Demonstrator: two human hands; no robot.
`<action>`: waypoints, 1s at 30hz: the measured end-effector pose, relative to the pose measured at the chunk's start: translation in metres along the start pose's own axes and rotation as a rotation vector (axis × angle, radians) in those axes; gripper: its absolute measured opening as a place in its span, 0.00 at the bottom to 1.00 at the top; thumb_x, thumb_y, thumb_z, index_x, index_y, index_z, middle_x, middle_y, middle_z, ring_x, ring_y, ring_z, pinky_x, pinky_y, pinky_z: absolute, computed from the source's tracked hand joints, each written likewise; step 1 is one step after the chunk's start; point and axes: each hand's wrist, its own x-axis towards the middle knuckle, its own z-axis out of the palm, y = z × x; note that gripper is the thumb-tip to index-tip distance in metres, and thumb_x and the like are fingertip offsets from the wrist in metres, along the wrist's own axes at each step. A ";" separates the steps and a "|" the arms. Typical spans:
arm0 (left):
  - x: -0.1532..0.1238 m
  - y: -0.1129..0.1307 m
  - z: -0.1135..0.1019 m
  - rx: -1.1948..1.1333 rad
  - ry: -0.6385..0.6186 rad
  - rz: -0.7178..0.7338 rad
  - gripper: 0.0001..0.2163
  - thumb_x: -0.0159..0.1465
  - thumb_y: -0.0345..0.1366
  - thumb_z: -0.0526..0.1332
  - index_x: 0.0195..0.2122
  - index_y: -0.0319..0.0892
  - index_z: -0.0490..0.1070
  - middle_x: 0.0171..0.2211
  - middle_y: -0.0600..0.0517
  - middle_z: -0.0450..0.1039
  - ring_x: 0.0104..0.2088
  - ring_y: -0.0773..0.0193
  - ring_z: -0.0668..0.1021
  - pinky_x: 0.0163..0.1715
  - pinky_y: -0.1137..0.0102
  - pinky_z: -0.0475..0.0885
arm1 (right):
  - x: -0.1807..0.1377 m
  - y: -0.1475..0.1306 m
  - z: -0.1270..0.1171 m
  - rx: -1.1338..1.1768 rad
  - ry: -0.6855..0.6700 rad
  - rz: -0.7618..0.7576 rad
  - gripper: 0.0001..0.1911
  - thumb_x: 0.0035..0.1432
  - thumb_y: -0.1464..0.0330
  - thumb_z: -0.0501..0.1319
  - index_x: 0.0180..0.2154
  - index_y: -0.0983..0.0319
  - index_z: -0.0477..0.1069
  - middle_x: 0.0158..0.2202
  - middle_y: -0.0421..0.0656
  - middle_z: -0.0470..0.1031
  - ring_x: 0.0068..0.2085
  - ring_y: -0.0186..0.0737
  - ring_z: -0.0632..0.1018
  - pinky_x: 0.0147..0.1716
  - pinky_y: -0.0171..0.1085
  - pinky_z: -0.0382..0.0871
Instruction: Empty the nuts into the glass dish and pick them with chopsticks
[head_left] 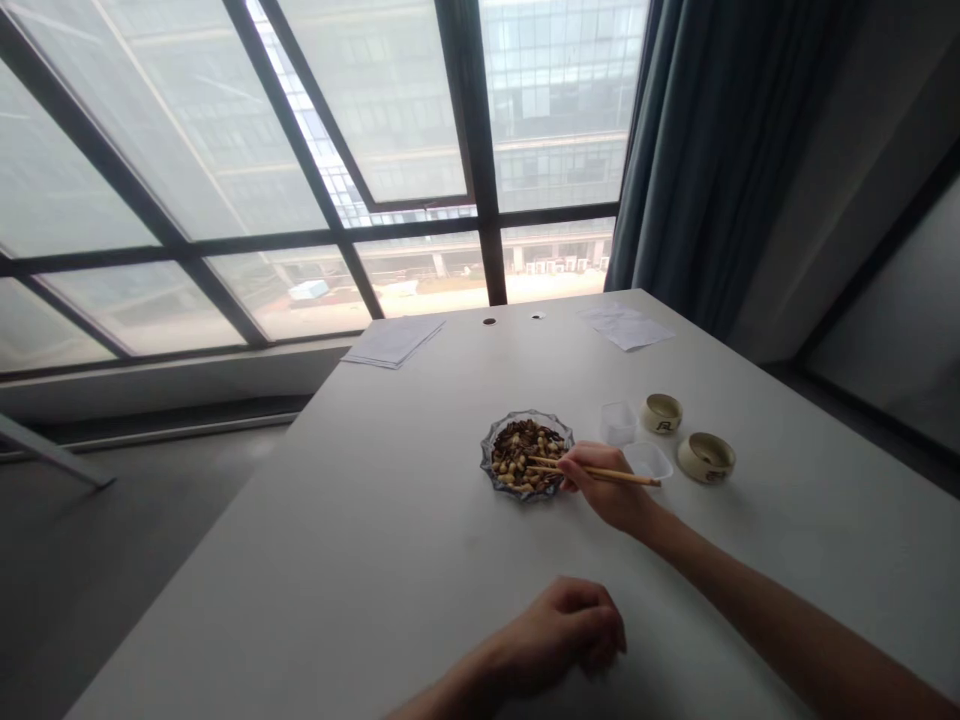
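Observation:
A glass dish (491, 440) holding mixed nuts and seeds sits in the middle of the white table (337, 560). My right hand (604, 490) grips a pair of wooden chopsticks (622, 475), whose tips reach into the dish's contents. My left hand (562, 630) rests on the table nearer to me, fingers curled under in a loose fist with nothing seen in it.
Right of the dish stand two small clear plastic cups (619, 420) (649, 460) and two small cream ceramic bowls (661, 412) (706, 456). Paper sheets (394, 342) (626, 325) lie at the far edge. A window and a dark curtain (705, 150) are behind the table.

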 end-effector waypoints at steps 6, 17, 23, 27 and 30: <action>0.000 -0.001 0.000 0.002 -0.014 0.000 0.15 0.61 0.46 0.66 0.30 0.36 0.75 0.21 0.54 0.68 0.22 0.69 0.68 0.27 0.71 0.61 | 0.004 0.012 0.011 0.003 -0.021 0.000 0.21 0.69 0.58 0.58 0.26 0.60 0.76 0.27 0.43 0.77 0.31 0.40 0.77 0.35 0.38 0.70; -0.002 0.005 0.001 0.017 -0.036 0.011 0.13 0.61 0.44 0.65 0.30 0.37 0.75 0.21 0.54 0.68 0.22 0.69 0.68 0.27 0.71 0.60 | -0.003 0.019 0.016 0.042 0.046 0.072 0.21 0.69 0.56 0.58 0.30 0.61 0.79 0.29 0.45 0.81 0.31 0.42 0.81 0.32 0.39 0.75; -0.002 0.007 0.003 0.016 -0.029 0.010 0.13 0.61 0.43 0.65 0.30 0.36 0.75 0.20 0.54 0.68 0.22 0.69 0.67 0.27 0.71 0.60 | -0.010 0.009 0.000 0.206 0.186 0.162 0.20 0.65 0.53 0.61 0.35 0.62 0.81 0.31 0.48 0.83 0.30 0.46 0.84 0.31 0.42 0.81; -0.002 0.006 0.003 0.013 -0.017 0.011 0.14 0.61 0.44 0.65 0.30 0.36 0.75 0.20 0.55 0.67 0.22 0.69 0.66 0.27 0.71 0.58 | -0.025 -0.006 -0.039 0.298 0.372 0.241 0.22 0.61 0.50 0.65 0.35 0.64 0.81 0.29 0.49 0.83 0.28 0.48 0.85 0.30 0.43 0.83; -0.002 0.005 0.003 0.007 -0.018 0.010 0.14 0.61 0.45 0.66 0.30 0.37 0.74 0.20 0.55 0.66 0.22 0.69 0.66 0.27 0.71 0.58 | -0.045 -0.007 -0.078 0.326 0.507 0.282 0.21 0.60 0.51 0.66 0.35 0.65 0.81 0.29 0.50 0.83 0.30 0.49 0.85 0.30 0.41 0.84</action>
